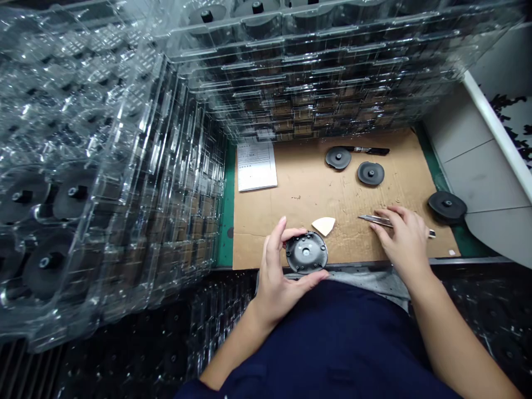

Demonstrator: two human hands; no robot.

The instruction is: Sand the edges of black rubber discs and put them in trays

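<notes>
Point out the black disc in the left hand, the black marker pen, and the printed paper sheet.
Black disc [306, 252], head view, on its centre hub.
Black marker pen [374, 150], head view, on its barrel.
Printed paper sheet [256, 166], head view, on its middle.

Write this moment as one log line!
Left hand: holds black round plastic disc | Right hand: touches silver metal tweezers | Nearby: cream triangular pad, brown cardboard sheet

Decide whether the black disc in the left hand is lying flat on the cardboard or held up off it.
Held up: the black disc is pinched between fingers and thumb of the left hand, over the cardboard's edge.
</notes>
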